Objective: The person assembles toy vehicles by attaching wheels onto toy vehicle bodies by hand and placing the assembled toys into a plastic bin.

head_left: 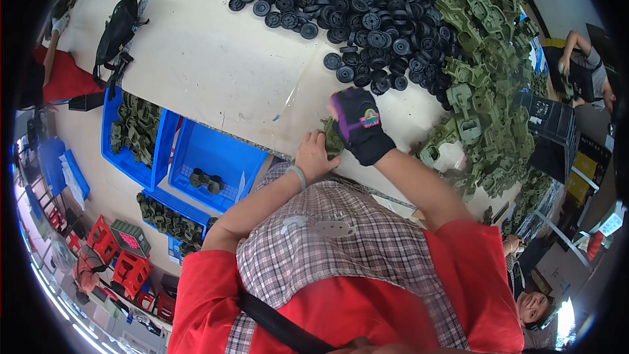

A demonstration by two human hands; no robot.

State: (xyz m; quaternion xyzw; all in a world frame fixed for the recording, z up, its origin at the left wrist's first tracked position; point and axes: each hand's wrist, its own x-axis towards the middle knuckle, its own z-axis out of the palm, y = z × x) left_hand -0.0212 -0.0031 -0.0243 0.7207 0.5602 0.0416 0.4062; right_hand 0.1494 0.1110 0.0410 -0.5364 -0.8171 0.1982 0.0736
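Observation:
At the table's near edge, my bare left hand [314,157] grips an olive-green plastic part [333,139], probably a toy vehicle body, resting on the tabletop. My right hand [358,123], in a black fingerless glove with purple trim, is closed just above and beside that part. Its fingertips curl under, and the glove hides whatever they pinch. Beyond the hands lies a big heap of black toy wheels [371,21]. A large pile of similar green plastic parts [488,69] spreads to the right.
Left of me, below table height, stand a blue bin of green parts [134,131], a blue bin [209,141] holding one wheeled green piece, and another filled bin [167,216]. A black bag [118,33] lies on the table's left side. Other people sit at both sides.

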